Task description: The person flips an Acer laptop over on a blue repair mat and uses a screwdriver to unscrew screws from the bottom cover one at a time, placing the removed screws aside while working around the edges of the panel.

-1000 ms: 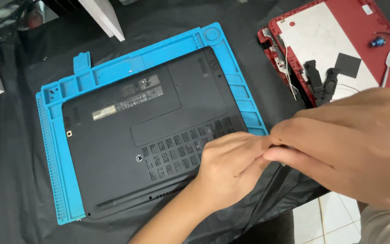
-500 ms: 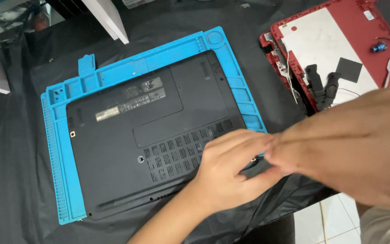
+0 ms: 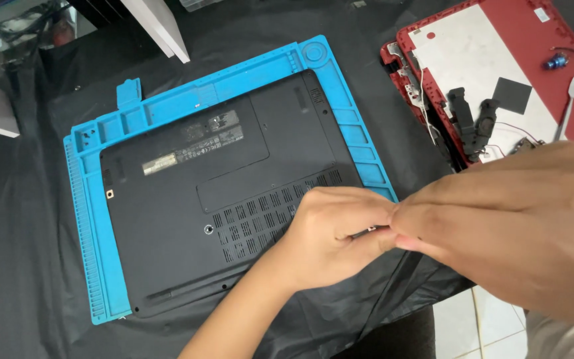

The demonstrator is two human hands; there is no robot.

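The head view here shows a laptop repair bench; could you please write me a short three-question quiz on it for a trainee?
1. True or false: the black laptop base lies underside up on the blue mat.
2. Where do the left hand and right hand meet? A) far-left corner of the laptop base B) near-right corner C) over the red lid
3. What pale tool lies on the red lid's right side?

Key
1. True.
2. B.
3. A flat spudger.
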